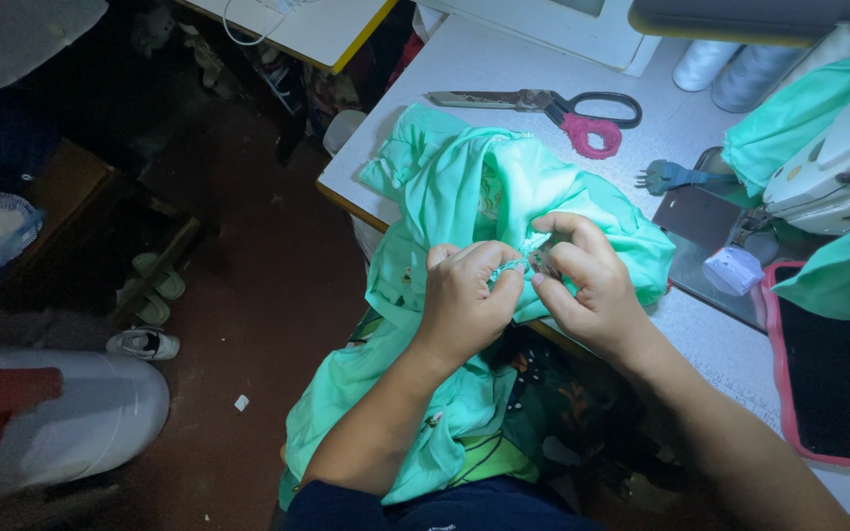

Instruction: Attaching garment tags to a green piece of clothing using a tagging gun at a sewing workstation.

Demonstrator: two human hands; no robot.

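A mint-green garment [464, 187] lies bunched over the near edge of a white sewing table [504, 69] and hangs down onto my lap. My left hand [466, 300] and my right hand [587, 280] meet at the table's edge. Both pinch a small, pale, beaded or lacy part of the fabric between thumb and fingertips. The pinched spot sits between the two hands and is partly hidden by my fingers.
Black-handled scissors [543, 103] with pink thread wrapped on one loop lie behind the garment. A white sewing machine [838, 167] with more green fabric stands at the right, beside thread cones [730, 64] and a pink-rimmed black tray [833, 393]. Shoes [145, 339] sit on the dark floor at left.
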